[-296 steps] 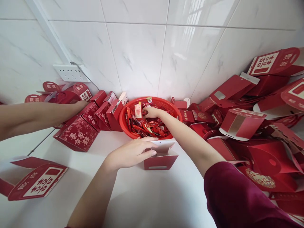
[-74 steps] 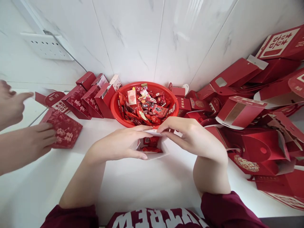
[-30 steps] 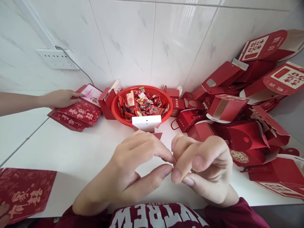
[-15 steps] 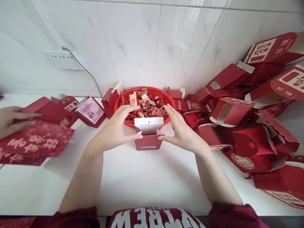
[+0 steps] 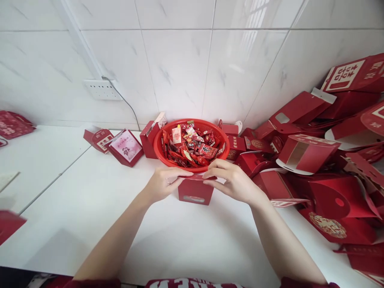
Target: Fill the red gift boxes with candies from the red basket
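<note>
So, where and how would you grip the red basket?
I'd probably take the red basket two-handed from above, at the left and right of its rim: it is wide, filled with packets, and hemmed in by boxes at both ends and the wall behind.

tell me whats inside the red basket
The red basket holds a heap of small wrapped packets, mostly red, with a pale pink one toward the left. Whatever lies beneath is covered.

We hold both arms (image 5: 276, 234) forward, converging — left hand (image 5: 163, 183) facing right hand (image 5: 233, 181), fingers (image 5: 216, 173) lightly bent, thumbs (image 5: 216, 185) below.
</note>
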### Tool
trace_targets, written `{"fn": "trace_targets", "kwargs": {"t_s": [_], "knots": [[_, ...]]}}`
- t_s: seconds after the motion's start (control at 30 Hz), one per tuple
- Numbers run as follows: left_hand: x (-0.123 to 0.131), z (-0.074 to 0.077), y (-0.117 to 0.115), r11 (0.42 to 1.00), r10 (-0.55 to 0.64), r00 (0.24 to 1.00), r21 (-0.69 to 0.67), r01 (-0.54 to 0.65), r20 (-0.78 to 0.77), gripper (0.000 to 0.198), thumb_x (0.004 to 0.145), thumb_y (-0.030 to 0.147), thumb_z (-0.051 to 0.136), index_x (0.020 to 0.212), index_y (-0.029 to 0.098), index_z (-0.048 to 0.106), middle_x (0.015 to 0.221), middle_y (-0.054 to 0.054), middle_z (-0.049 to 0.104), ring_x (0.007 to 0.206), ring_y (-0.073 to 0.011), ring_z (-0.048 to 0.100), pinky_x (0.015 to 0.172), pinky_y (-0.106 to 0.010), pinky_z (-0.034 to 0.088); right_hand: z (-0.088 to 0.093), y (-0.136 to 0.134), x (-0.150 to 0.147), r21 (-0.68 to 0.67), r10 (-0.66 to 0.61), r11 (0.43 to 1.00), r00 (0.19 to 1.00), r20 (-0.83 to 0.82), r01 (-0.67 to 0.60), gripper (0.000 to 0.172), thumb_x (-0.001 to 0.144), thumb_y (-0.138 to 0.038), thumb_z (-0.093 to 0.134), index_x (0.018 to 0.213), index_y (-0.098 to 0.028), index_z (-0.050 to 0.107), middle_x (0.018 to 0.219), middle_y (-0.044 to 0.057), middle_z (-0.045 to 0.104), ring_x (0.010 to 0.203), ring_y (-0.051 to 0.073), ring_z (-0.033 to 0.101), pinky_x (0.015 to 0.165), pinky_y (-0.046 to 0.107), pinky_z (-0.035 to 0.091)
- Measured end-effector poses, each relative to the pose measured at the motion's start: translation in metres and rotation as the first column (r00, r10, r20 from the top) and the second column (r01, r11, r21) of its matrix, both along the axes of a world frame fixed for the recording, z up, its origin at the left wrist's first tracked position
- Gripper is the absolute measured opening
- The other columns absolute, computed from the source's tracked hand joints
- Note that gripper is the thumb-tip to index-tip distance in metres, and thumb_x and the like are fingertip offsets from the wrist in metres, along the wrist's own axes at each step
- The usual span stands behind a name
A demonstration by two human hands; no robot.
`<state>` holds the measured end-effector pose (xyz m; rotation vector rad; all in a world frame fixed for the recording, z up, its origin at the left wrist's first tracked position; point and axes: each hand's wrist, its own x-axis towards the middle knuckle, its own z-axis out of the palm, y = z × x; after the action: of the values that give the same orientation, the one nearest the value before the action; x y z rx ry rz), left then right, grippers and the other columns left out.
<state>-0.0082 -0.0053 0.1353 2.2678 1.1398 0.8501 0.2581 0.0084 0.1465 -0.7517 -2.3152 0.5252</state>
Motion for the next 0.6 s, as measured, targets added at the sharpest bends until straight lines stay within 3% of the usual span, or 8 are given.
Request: {"fn": "trace_targets", "kwargs": {"t_s": [0.1,0.2,0.27,0.37,0.43,0.53,0.57,0.6], "knots": [[-0.004,-0.011,-0.003,0.996,-0.03,0.999,0.08,0.033,-0.038,0.035,0.097,0.021,0.046,0.116,0.031,0.073,0.122,-0.003,0.072,0.111,-0.0198,0.069,0.098,-0.037,0.057,0.001,0.0,-0.001,-0.058,0.075,0.996,0.997,0.013,-0.074,0.019,0.095,-0.036,0.063,0.102,-0.023,0.074,0.103,0.008,0.064,0.091,0.019,0.063,0.081,0.032,0.053],[-0.006,-0.02,-0.01,0.993,-0.053,0.996,0.098,0.06,-0.072,0.032,0.096,0.025,0.05,0.119,0.031,0.071,0.131,-0.005,0.067,0.112,-0.0208,0.068,0.098,-0.038,0.057,-0.002,0.002,-0.004,-0.106,0.06,0.993,0.998,0.024,-0.057,0.017,0.098,-0.025,0.057,0.101,-0.022,0.074,0.102,0.007,0.065,0.088,0.017,0.064,0.077,0.03,0.053],[-0.004,-0.025,-0.017,0.997,-0.046,0.999,0.054,0.047,-0.026,0.033,0.095,0.03,0.054,0.125,0.029,0.068,0.131,-0.008,0.067,0.113,-0.0225,0.068,0.099,-0.039,0.057,-0.005,0.002,-0.007,-0.11,0.063,0.992,0.998,0.029,-0.059,0.018,0.098,-0.016,0.055,0.098,-0.021,0.073,0.099,0.006,0.065,0.086,0.016,0.064,0.077,0.029,0.052],[-0.002,-0.028,-0.029,0.989,0.08,0.992,-0.13,-0.067,0.096,0.035,0.096,0.035,0.053,0.127,0.023,0.065,0.118,-0.008,0.073,0.105,-0.0225,0.071,0.087,-0.033,0.062,-0.007,-0.001,-0.011,-0.097,0.097,0.991,0.995,0.034,-0.093,0.019,0.097,-0.013,0.055,0.095,-0.021,0.072,0.097,0.005,0.067,0.087,0.016,0.064,0.078,0.029,0.052],[-0.008,-0.023,-0.038,0.969,0.154,0.983,-0.209,-0.131,0.102,0.031,0.097,0.037,0.053,0.115,0.02,0.071,0.105,-0.006,0.077,0.092,-0.0201,0.074,0.074,-0.025,0.062,-0.004,-0.004,-0.011,-0.089,0.107,0.991,0.994,0.033,-0.104,0.017,0.098,-0.015,0.054,0.101,-0.021,0.069,0.101,0.006,0.068,0.092,0.018,0.064,0.081,0.031,0.052],[-0.036,-0.001,-0.052,0.949,0.31,0.949,-0.076,-0.306,0.055,0.024,0.092,0.037,0.061,0.096,0.019,0.077,0.087,-0.001,0.078,0.073,-0.0153,0.071,0.064,-0.019,0.058,0.004,-0.008,-0.003,-0.079,0.063,0.995,0.998,0.028,-0.06,0.02,0.099,-0.021,0.054,0.116,-0.023,0.063,0.113,0.008,0.066,0.101,0.02,0.063,0.087,0.033,0.052],[-0.051,0.01,-0.056,0.905,0.422,0.904,0.017,-0.424,0.067,0.021,0.088,0.037,0.065,0.092,0.02,0.077,0.082,0.001,0.076,0.069,-0.014,0.068,0.061,-0.019,0.056,0.007,-0.009,0.001,-0.073,0.034,0.997,0.999,0.028,-0.031,0.021,0.099,-0.022,0.055,0.118,-0.023,0.061,0.116,0.008,0.065,0.102,0.02,0.063,0.088,0.033,0.052],[-0.068,0.023,-0.057,0.815,0.558,0.822,0.109,-0.569,0.116,0.02,0.083,0.037,0.07,0.089,0.019,0.076,0.078,0.003,0.074,0.065,-0.0129,0.065,0.059,-0.019,0.053,0.01,-0.009,0.006,-0.063,0.002,0.998,1.0,0.025,0.0,0.02,0.099,-0.023,0.055,0.118,-0.023,0.061,0.116,0.007,0.065,0.102,0.02,0.063,0.087,0.032,0.052]]}}
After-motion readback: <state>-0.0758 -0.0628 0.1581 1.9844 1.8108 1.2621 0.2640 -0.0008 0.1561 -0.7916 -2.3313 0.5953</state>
